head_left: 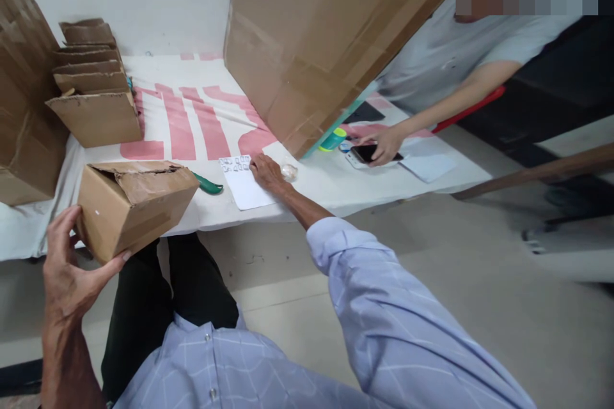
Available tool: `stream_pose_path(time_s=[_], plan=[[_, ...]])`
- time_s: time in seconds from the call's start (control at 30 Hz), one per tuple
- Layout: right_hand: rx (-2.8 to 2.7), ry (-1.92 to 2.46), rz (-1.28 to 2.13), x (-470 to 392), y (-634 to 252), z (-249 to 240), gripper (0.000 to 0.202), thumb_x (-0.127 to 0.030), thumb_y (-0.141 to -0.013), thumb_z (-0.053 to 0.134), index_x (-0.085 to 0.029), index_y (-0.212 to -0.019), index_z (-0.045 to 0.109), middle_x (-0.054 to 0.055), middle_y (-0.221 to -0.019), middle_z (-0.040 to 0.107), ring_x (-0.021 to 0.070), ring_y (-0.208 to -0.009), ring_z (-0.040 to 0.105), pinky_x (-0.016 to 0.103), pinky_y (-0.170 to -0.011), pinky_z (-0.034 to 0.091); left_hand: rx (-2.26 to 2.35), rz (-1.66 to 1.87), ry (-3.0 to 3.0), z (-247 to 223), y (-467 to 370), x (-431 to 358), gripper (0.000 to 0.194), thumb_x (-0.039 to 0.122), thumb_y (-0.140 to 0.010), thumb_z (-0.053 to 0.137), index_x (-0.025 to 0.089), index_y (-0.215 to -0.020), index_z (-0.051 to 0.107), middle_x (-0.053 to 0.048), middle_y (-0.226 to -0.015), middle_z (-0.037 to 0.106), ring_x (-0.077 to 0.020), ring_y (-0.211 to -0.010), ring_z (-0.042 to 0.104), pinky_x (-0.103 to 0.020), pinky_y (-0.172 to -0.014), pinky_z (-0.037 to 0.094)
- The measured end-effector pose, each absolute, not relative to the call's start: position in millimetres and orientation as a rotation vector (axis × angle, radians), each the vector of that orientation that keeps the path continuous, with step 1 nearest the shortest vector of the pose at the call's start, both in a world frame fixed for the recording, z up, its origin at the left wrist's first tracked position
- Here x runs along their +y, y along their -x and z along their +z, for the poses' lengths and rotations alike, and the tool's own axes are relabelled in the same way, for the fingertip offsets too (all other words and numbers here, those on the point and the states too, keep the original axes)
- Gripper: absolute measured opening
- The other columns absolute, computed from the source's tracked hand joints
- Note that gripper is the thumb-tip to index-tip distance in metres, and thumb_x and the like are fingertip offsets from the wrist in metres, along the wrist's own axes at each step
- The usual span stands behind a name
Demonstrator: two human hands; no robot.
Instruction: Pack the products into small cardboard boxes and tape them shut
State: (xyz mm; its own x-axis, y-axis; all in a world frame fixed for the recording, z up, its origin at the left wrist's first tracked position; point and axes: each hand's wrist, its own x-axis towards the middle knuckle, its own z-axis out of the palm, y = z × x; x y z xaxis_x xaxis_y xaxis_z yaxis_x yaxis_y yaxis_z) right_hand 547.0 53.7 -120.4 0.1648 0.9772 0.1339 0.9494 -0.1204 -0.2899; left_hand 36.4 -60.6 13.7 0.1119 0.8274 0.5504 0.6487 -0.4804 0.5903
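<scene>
My left hand [71, 268] grips a small brown cardboard box [158, 211] by its near left corner, thumb along the bottom edge and fingers at the left side. The box sits tilted at the table's front edge, its top flaps creased and slightly parted. My right hand [268, 174] rests on a white paper sheet [252, 195] with rows of small printed marks along its top. Its fingers are curled together at the sheet's upper right, and their tips are hidden. Between box and sheet lies a green curved-handled tool [209, 185], partly behind the box. A small clear crumpled piece [289, 171] is beside my right hand.
A cardboard divider box [100, 118] stands at the back left, near a tall carton [29, 96]. A large cardboard panel [307, 32] leans across the table [158, 70]. Beyond it, another person's hand [386, 144] touches a phone [367, 153] near a yellow-green roll [333, 139].
</scene>
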Motion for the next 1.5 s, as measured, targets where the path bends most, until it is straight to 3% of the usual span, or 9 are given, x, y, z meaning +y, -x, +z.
stream_pose_path(time_s=[0.23, 0.5, 0.7, 0.8, 1.0, 1.17, 1.5], plan=[[-1.838, 2.172, 0.124, 51, -540, -120, 0.024, -0.016, -0.105, 0.041, -0.016, -0.110, 0.065, 0.021, -0.127, 0.067, 0.0296, -0.117, 0.054, 0.040, -0.109, 0.040, 1.448, 1.274, -2.095, 13, -36, -63, 0.094, 0.043, -0.073, 0.092, 0.025, -0.155, 0.050, -0.016, -0.162, 0.049, -0.0416, -0.150, 0.050, -0.058, -0.115, 0.056], [-1.856, 2.193, 0.119, 32, -532, -109, 0.032, -0.012, -0.097, 0.040, -0.017, -0.096, 0.072, 0.023, -0.110, 0.073, 0.0330, -0.104, 0.064, 0.043, -0.093, 0.048, 1.412, 1.224, -1.993, 2, -28, -73, 0.105, 0.044, -0.071, 0.091, 0.021, -0.160, 0.041, -0.019, -0.162, 0.047, -0.0375, -0.151, 0.049, -0.051, -0.115, 0.054], [-1.799, 2.174, 0.021, 27, -520, -96, 0.038, -0.016, -0.094, 0.041, -0.014, -0.110, 0.075, 0.023, -0.115, 0.073, 0.0343, -0.105, 0.067, 0.046, -0.093, 0.053, 1.338, 1.272, -2.035, -3, -32, -77, 0.105, 0.036, -0.070, 0.093, 0.026, -0.160, 0.040, -0.017, -0.162, 0.048, -0.0375, -0.152, 0.047, -0.053, -0.120, 0.050], [-1.770, 1.975, 0.035, 29, -494, -85, 0.036, -0.021, -0.094, 0.044, -0.014, -0.110, 0.075, 0.022, -0.117, 0.073, 0.0333, -0.108, 0.067, 0.046, -0.094, 0.055, 1.313, 1.262, -2.016, -7, -26, -77, 0.105, 0.033, -0.070, 0.092, 0.028, -0.161, 0.039, -0.015, -0.163, 0.047, -0.0378, -0.154, 0.046, -0.054, -0.123, 0.047], [-1.809, 1.372, 0.385, 22, -408, -47, 0.030, -0.044, -0.099, 0.057, -0.021, -0.109, 0.075, 0.013, -0.111, 0.075, 0.0272, -0.100, 0.070, 0.040, -0.081, 0.060, 1.363, 1.059, -1.846, -22, 6, -74, 0.106, 0.033, -0.073, 0.088, 0.025, -0.165, 0.035, -0.017, -0.172, 0.040, -0.0405, -0.160, 0.039, -0.059, -0.127, 0.041], [-1.890, 1.194, 0.594, 4, -357, -18, 0.031, -0.049, -0.101, 0.062, -0.022, -0.110, 0.075, 0.010, -0.115, 0.074, 0.0245, -0.103, 0.071, 0.039, -0.085, 0.061, 1.327, 1.129, -1.722, -28, 25, -67, 0.109, 0.049, -0.070, 0.095, 0.027, -0.162, 0.040, -0.019, -0.172, 0.042, -0.0417, -0.161, 0.039, -0.061, -0.125, 0.043], [-1.901, 1.108, 0.598, -15, -329, -2, 0.022, -0.043, -0.099, 0.067, -0.023, -0.108, 0.071, 0.009, -0.108, 0.069, 0.0224, -0.093, 0.067, 0.037, -0.079, 0.060, 1.281, 1.175, -1.773, -4, 28, -53, 0.066, 0.054, -0.073, 0.092, 0.026, -0.122, 0.057, -0.019, -0.172, 0.042, -0.0405, -0.159, 0.043, -0.062, -0.120, 0.047]])
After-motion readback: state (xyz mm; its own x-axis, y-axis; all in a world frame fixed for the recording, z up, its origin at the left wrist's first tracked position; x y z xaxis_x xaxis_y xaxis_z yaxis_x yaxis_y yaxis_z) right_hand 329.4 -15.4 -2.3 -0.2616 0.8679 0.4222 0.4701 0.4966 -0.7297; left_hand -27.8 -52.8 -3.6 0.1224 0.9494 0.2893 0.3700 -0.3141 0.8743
